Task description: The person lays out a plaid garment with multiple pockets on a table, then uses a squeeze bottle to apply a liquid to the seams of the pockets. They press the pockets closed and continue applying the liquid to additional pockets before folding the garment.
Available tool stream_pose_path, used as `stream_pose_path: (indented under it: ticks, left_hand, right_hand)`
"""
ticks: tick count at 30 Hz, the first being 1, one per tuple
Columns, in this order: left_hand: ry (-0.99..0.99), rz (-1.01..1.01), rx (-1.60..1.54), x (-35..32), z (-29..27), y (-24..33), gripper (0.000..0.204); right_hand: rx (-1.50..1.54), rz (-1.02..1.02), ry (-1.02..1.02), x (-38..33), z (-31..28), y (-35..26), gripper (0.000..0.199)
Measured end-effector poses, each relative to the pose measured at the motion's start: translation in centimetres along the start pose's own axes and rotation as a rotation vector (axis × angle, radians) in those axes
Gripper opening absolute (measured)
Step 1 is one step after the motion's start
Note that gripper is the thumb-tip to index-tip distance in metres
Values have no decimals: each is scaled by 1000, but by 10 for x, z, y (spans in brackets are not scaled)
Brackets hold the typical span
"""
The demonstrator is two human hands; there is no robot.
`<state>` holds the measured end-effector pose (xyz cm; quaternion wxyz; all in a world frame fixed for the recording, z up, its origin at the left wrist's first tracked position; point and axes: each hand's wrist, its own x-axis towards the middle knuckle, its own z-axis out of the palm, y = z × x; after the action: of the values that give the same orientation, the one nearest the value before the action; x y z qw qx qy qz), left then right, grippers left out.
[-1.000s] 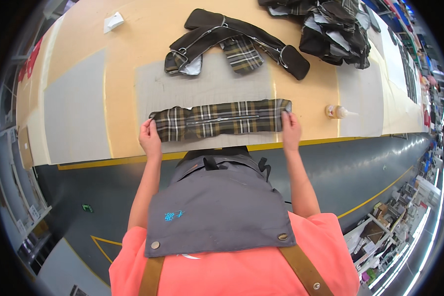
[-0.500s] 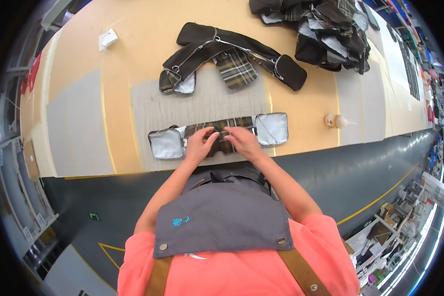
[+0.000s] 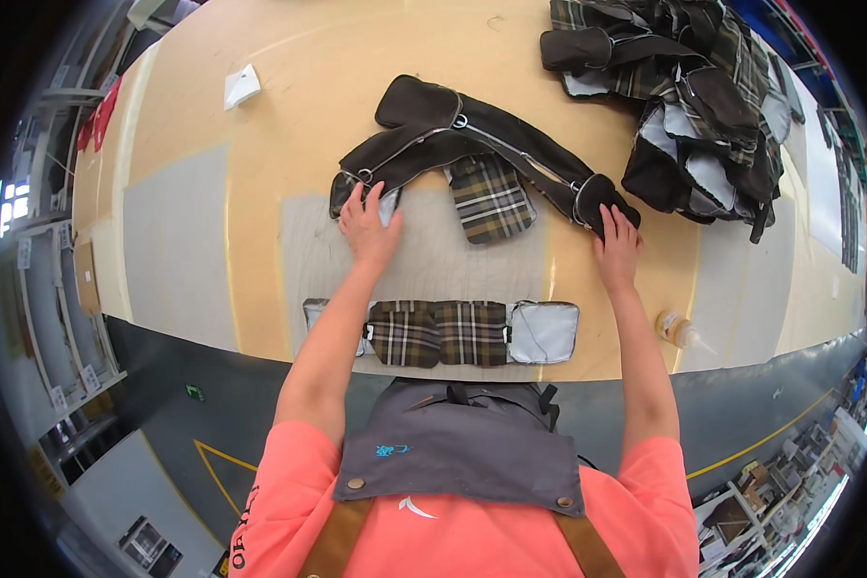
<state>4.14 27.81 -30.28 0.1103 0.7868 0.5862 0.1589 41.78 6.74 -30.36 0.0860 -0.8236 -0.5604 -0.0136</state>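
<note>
A: While both hands are at the dark piece (image 3: pixel 414 152), how does each one stand?

B: The left hand (image 3: pixel 371 231) has its fingers loosely spread on the near left end, thumb apart, not closed. The right hand (image 3: pixel 617 246) has its fingertips over the right end; whether they pinch it, I cannot tell.

A: And the piece?

B: It lies on the table (image 3: pixel 178 241), spanning from one hand to the other and bowing away between them. A plaid flap (image 3: pixel 493 197) sticks out from it, between the hands.

A: Heavy?

B: Light and soft, I'd judge, so it should sag in the middle if lifted by the tips alone. It doesn't look fragile or slippery (the metal ring (image 3: pixel 459 121), beyond the left hand, might snag, though).

A: Where would you hold it?

B: By the padded-looking ends, right under the fingers, thumbs beneath. The plaid strip (image 3: pixel 470 332) lies apart, nearer the body than either hand.
</note>
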Motion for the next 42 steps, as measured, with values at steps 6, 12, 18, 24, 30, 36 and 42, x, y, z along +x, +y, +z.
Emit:
stream_pose_path:
  ticks: [6,12,18,24,30,36,42]
  left_hand:
    - [6,38,-35,28,-6,-10,45]
    - [-61,-10,138,45,-31,-35,48]
    - [75,205,-141,49,-46,-4,63]
    - [122,240,-410,40,-85,27,68]
    - [103,217,-662,30,-117,65,88]
    - [71,83,-1071,25,-119,25,75]
    - [-347,-26,-1204,6,-156,-78,42]
  right_hand:
    - [144,-40,40,21,-12,39,46]
    - [522,116,96,88,-123,-23,32]
    - [543,-146,229,164,-226,-103,27]
    - [483,-316,407,175,-341,-251,28]
    - [491,-467,466,137,-411,-296,29]
    - [501,-318,297,100,-452,-279,31]
    - [493,-196,81,71,-400,-202,36]
